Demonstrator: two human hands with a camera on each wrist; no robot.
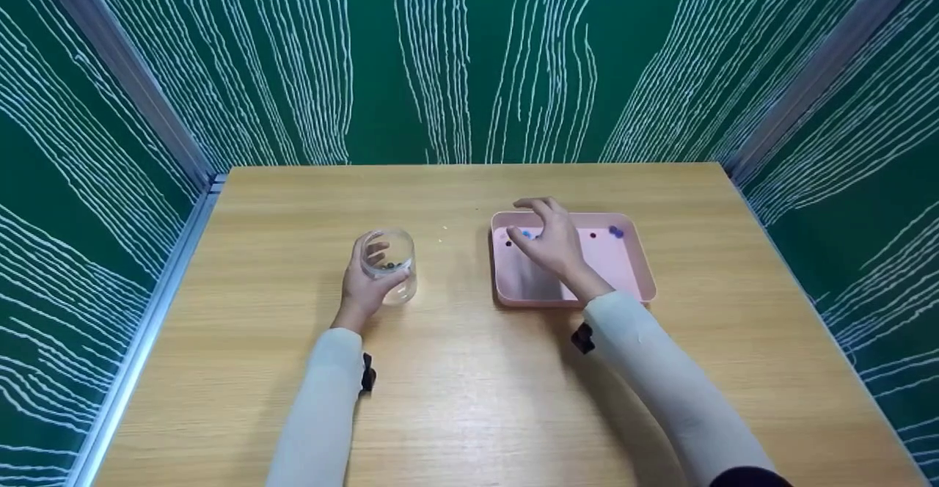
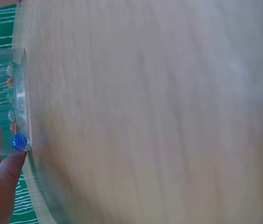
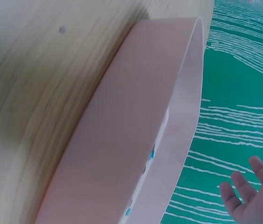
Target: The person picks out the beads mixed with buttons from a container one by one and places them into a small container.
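My left hand grips a clear glass jar that stands on the wooden table; several marbles lie in its bottom, a blue marble among them. My right hand hovers with spread, relaxed fingers over the left part of a pink tray, holding nothing that I can see. In the tray lie a few small marbles: a blue marble at the far right, a dark one and a light blue one near my fingertips.
Green panels with white wavy lines wall the table on three sides, with metal posts in the corners. A tiny pale speck lies between jar and tray. The pink tray's outer wall fills the right wrist view.
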